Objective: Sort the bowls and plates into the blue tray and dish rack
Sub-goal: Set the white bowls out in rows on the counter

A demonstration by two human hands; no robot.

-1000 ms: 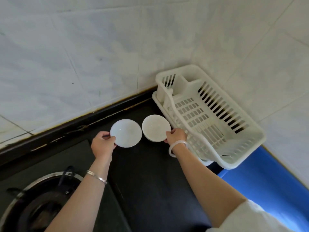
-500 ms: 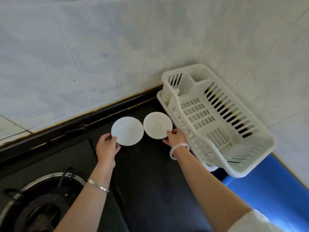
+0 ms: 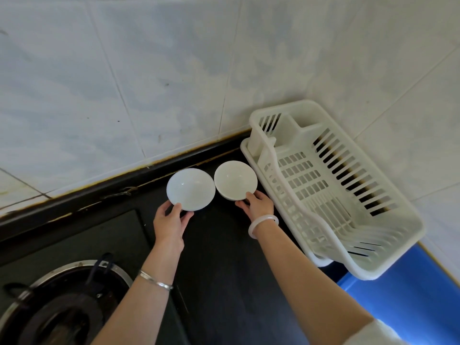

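Two white dishes sit side by side near the back of the black counter. My left hand (image 3: 171, 220) grips the near rim of the left one, a shallow white plate (image 3: 190, 189), thumb on top. The near edge of the right one, a white bowl (image 3: 235, 180), is pinched by my right hand (image 3: 257, 204). An empty white plastic dish rack (image 3: 333, 185) stands just right of the bowl, in the corner. Part of the blue tray (image 3: 408, 297) shows under the rack's near end at the lower right.
A gas burner with a metal ring (image 3: 62, 302) fills the lower left. White tiled walls (image 3: 149, 70) rise behind the counter and to the right of the rack. A dark raised strip (image 3: 99, 188) runs along the back of the counter.
The view has shifted a little. My left hand has slid from the plate's left side to its near edge. My right hand stays on the bowl's near rim.
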